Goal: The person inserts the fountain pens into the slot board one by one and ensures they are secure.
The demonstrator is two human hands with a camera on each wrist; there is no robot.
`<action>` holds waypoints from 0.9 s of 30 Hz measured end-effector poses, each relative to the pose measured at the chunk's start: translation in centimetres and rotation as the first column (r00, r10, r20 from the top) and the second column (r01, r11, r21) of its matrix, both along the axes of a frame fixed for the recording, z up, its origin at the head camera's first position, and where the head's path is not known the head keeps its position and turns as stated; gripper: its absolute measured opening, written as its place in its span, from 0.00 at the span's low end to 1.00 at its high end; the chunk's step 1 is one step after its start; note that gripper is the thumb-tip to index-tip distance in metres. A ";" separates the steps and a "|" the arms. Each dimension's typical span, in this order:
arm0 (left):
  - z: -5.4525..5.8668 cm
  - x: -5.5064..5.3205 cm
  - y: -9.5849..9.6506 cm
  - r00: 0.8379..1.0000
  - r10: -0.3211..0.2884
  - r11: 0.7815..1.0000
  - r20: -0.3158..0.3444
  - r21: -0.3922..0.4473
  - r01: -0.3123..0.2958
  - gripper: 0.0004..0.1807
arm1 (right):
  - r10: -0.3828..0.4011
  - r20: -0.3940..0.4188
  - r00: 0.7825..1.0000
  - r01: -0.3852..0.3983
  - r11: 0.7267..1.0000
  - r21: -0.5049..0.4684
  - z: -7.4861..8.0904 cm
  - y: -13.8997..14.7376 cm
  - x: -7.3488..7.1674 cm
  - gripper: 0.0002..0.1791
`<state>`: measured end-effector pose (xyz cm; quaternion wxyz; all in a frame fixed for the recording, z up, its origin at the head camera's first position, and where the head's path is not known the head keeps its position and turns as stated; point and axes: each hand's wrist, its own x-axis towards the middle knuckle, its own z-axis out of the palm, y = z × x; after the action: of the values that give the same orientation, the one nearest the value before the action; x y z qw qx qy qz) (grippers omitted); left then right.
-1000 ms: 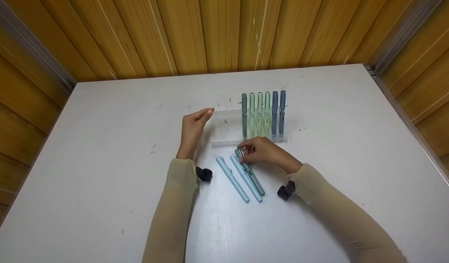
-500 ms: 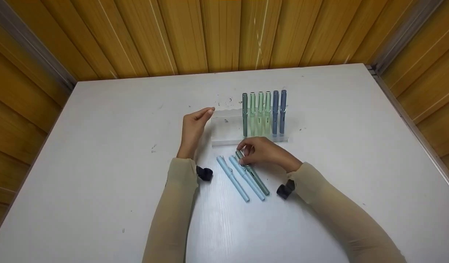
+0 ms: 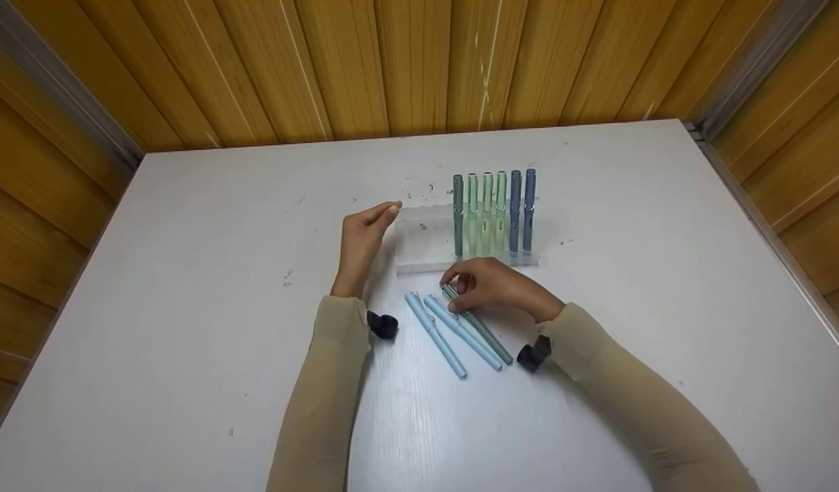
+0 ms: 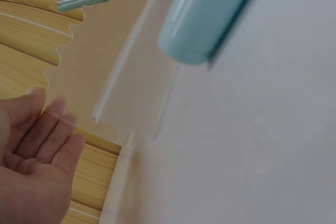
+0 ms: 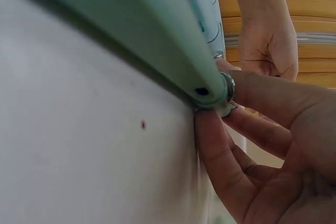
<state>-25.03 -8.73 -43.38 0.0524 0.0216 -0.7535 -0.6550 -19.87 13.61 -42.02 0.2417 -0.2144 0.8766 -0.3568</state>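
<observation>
My left hand (image 3: 365, 239) pinches the upper left corner of a clear acrylic pen stand (image 3: 419, 267) between thumb and fingers; in the left wrist view the stand's scalloped edge (image 4: 52, 59) shows beside the fingertips. With the thumb and fingers of my right hand (image 3: 494, 285) I pinch the capped upper end of a dark green pen (image 3: 491, 338), which slants over the white table. Two light blue pens lie left of it: one (image 3: 469, 338) close alongside, the other (image 3: 438, 338) farther left. In the right wrist view the green pen (image 5: 157, 35) fills the foreground.
Several pens stand upright in the stand's right part: a dark green pen (image 3: 458, 215), light green pens (image 3: 487, 212) and dark blue pens (image 3: 529, 212). The white table (image 3: 187, 273) meets yellow wood-slat walls (image 3: 419, 68) at the back and sides.
The lower end of the dark green pen has swung to the right, and the light blue pen beside it has turned the same way. My right hand has shifted slightly; the left hand stays put.
</observation>
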 end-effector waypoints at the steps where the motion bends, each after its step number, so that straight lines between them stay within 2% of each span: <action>1: 0.0 0.0 0.0 1.000 0.000 1.000 0.002 -0.002 0.000 0.15 | -0.002 0.003 1.000 0.002 1.000 -0.003 0.0 0.0 0.0 0.20; 11: 0.0 0.0 0.0 1.000 0.002 1.000 -0.004 -0.005 -0.002 0.15 | -0.055 0.041 0.998 0.055 0.998 0.001 0.7 0.5 -0.3 0.21; 16: 0.0 0.1 0.0 1.000 -0.014 1.000 -0.008 0.008 0.014 0.15 | -0.060 0.068 0.996 0.062 0.998 -0.031 1.2 0.7 -0.5 0.23; 27: -0.1 0.0 0.0 1.000 -0.002 1.000 -0.002 -0.001 0.002 0.15 | -0.064 0.032 0.997 0.065 0.996 -0.057 2.2 0.9 -0.9 0.26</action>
<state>-25.00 -8.70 -43.49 0.0525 0.0201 -0.7539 -0.6545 -20.78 14.55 -39.86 0.2369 -0.1876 0.8686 -0.3927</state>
